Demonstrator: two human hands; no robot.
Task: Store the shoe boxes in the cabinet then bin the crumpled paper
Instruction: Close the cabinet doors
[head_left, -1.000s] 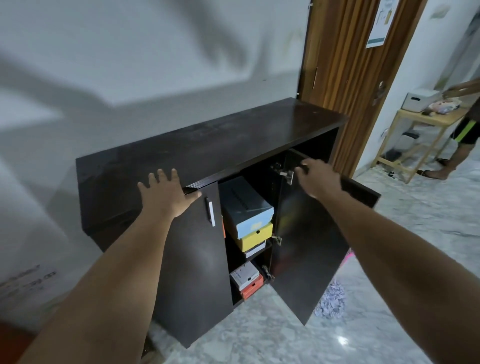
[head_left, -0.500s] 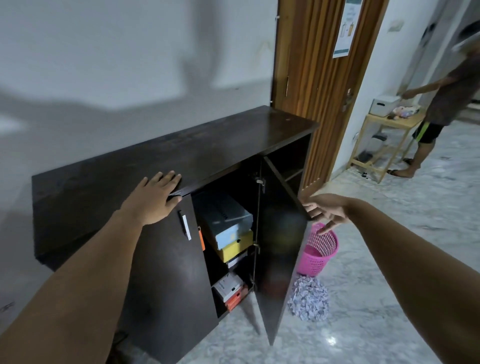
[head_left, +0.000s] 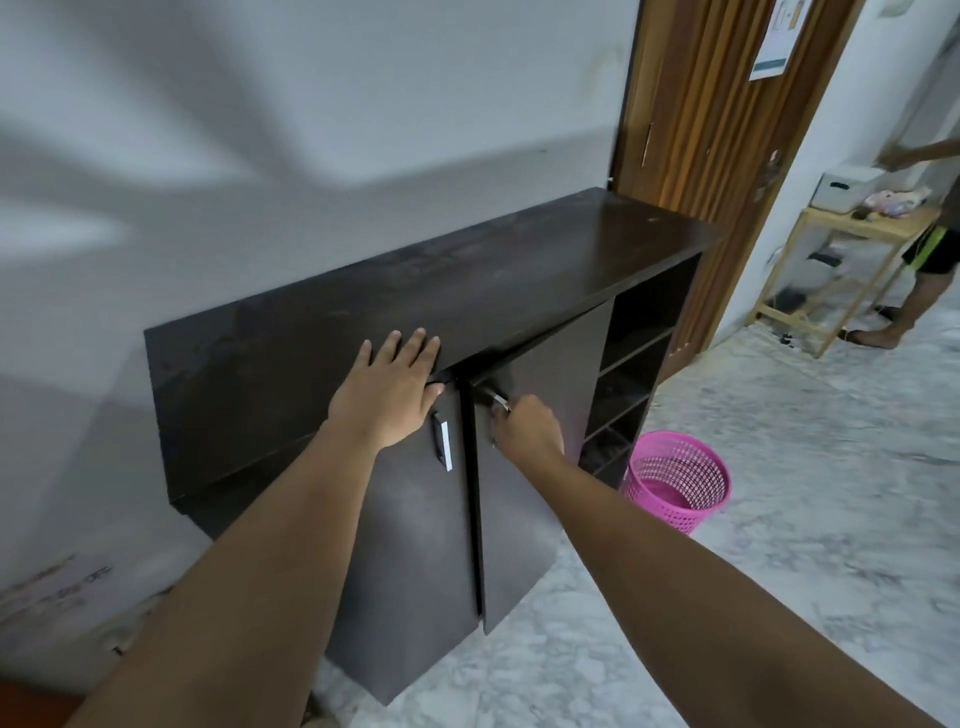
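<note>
I had the cabinet (head_left: 519, 270) against the far wall (head_left: 311, 130), a door (head_left: 717, 104) to its right. The basket (head_left: 678, 486) sat on the floor (head_left: 779, 519) just right of it, a wooden rack (head_left: 841, 270) farther right.

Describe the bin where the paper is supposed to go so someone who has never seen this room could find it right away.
Find the dark brown cabinet against the white wall, then look at its open-shelf end nearest the wooden door. The pink basket stands on the marble floor there, beside those shelves. It is round, with mesh sides, and is the only brightly coloured thing in the room.
</note>
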